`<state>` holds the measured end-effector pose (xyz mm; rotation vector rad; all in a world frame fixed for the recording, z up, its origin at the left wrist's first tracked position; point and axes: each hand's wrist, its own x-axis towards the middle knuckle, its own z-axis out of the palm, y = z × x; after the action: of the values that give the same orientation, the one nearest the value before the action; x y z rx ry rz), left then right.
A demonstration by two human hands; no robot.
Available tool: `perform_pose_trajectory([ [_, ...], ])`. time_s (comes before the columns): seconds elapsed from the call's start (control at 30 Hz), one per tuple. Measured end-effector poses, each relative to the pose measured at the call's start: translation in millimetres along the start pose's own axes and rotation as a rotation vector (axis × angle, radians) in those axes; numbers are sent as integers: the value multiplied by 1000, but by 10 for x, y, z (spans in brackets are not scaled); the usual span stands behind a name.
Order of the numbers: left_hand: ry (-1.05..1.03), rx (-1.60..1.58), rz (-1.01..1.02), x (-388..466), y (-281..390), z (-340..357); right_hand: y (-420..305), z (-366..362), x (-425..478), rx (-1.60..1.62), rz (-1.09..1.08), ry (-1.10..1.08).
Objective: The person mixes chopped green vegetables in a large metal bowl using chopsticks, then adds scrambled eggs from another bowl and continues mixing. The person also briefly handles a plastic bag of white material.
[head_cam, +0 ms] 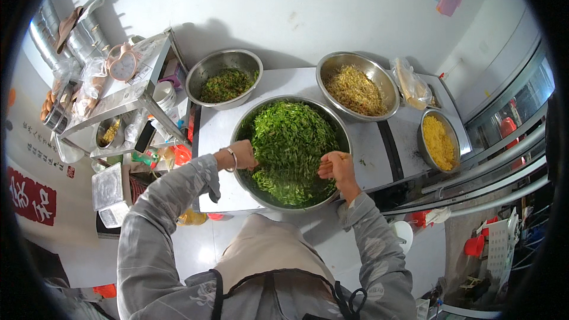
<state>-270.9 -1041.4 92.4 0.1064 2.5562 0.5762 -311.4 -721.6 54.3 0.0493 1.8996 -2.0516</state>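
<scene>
A large steel bowl [291, 210] holds a heap of chopped green leafy vegetables [293, 129]. Over its left rim is my left hand [240, 155], its fingers curled inward and a bangle on the wrist; whether it holds anything is hidden. On the right side of the bowl is my right hand [338, 169], fingers bent and palm turned toward the greens. The greens between my hands look blurred, as if in motion. Whether some stay in the right hand cannot be made out.
Behind stand a steel bowl of chopped green mix [226, 85] and one of yellowish shredded food [355, 90]. A bowl of yellow crumbly food [439, 142] and a plastic bag [410, 82] are at right. A metal shelf [146, 93] with a clock [123, 65] rises at left.
</scene>
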Motion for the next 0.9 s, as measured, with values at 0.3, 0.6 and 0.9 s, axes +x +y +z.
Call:
perform_pose_trajectory([
  [0.3,241,477,233,-496,788,-1162,-1512,348,-204,-473,-378,-154],
  [0.6,-79,508,1,-109,141,-255,-126,-369,-123,-467,-16,-66],
  [0.9,-8,-202,-40,-45,-66,174,-53,106,-229,56,-64,45],
])
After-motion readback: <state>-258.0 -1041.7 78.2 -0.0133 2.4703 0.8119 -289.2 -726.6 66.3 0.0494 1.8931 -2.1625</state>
